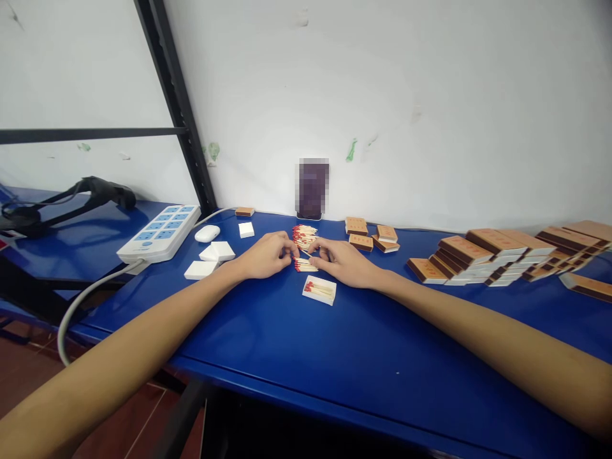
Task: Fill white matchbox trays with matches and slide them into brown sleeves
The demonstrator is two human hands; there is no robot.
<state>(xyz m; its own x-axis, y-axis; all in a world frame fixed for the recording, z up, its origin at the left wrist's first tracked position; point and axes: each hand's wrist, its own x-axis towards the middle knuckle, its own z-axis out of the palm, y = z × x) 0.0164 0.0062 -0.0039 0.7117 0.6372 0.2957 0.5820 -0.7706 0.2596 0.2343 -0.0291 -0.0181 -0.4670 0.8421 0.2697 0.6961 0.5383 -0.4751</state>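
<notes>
Both forearms reach forward over the blue table (268, 357), palms down, and the hands meet at the fingertips.

Left hand (268, 255): fingers curled, thumb and forefinger drawn together on one end of a single matchstick (305, 252).

Right hand (345, 261): fingers bent, tips at the other end of the same stick. Whether it grips or only touches cannot be told.

Things about the hands:
- A loose pile of matches (304, 235), red heads, lies just beyond the fingertips.
- A small bundle of matches (305, 265) lies on the table directly under the gap between the two hands.
- An open tray (319, 290), partly filled with matches, sits just nearer the person than the right hand.
- Three empty white trays (217, 250) lie left of the left hand, close to its wrist.
- A few brown sleeves (361, 241) lie beyond the right hand, near it.
- A long stack of matchboxes (478, 252) lies well to the right of the right forearm.
- A power strip (160, 233) and a white mouse (207, 233) lie farther left of the left hand.
</notes>
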